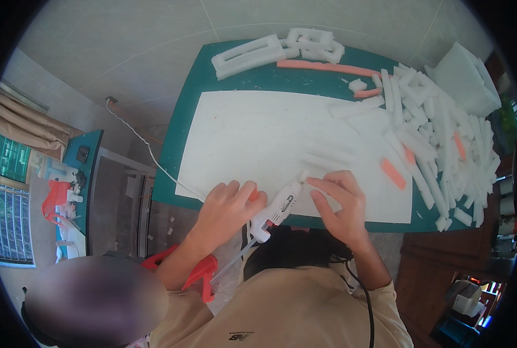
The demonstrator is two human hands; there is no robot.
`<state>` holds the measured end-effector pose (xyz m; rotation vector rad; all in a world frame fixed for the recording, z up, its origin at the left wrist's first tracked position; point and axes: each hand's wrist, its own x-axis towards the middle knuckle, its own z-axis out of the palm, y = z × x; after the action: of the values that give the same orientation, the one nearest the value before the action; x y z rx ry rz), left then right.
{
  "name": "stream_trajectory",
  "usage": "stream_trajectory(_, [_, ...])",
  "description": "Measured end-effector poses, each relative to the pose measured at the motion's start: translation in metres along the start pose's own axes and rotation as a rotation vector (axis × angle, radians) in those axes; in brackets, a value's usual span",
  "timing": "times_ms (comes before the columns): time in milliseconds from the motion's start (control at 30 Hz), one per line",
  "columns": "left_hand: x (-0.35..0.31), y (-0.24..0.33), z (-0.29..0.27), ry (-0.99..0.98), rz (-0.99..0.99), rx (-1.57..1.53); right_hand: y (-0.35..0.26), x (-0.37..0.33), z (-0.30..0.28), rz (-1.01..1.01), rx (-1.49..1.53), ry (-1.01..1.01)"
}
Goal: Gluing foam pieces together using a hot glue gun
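A white hot glue gun [280,207] is tilted over the near edge of the table, its nozzle pointing away and to the right. My left hand [225,210] is closed around its handle, with a bit of orange showing at the fingers. From the gun's back end a translucent glue stick [234,263] sticks out toward me. My right hand [342,203] is at the nozzle, index finger stretched to its tip and thumb apart below. Something small and whitish [303,175] shows at the tip; whether the finger touches it I cannot tell.
A white sheet [241,133] covers much of the green table [180,127]. White foam strips [438,133] are heaped at right, beside a foam block [464,78]. Foam frames [249,55] lie at the back. A white cord [148,145] runs from the wall. A blurred person [96,301] is lower left.
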<state>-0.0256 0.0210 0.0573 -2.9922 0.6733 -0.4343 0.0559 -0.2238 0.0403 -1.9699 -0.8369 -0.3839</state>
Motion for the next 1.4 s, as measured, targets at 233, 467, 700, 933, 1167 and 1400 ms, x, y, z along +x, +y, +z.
stream_trajectory(233, [-0.009,-0.027,0.009,-0.015,-0.293,-0.884,0.033,0.008,-0.029,0.248,0.025,0.04])
stream_trajectory(467, [-0.006,-0.034,0.02,-0.071,-0.551,-1.496,0.067,0.008,-0.019,0.098,-0.263,-0.118])
stream_trajectory(700, [-0.006,-0.038,0.027,-0.091,-0.612,-1.513,0.068,0.007,-0.019,0.21,-0.199,-0.208])
stream_trajectory(933, [-0.002,-0.038,0.032,-0.138,-0.6,-1.518,0.072,0.009,-0.025,0.169,-0.171,-0.276])
stream_trajectory(1167, [-0.001,-0.04,0.028,-0.107,-0.591,-1.576,0.071,0.004,-0.032,0.234,-0.133,-0.285])
stream_trajectory(1400, [-0.001,-0.04,0.027,-0.118,-0.565,-1.578,0.066,0.01,-0.048,0.41,0.037,-0.266])
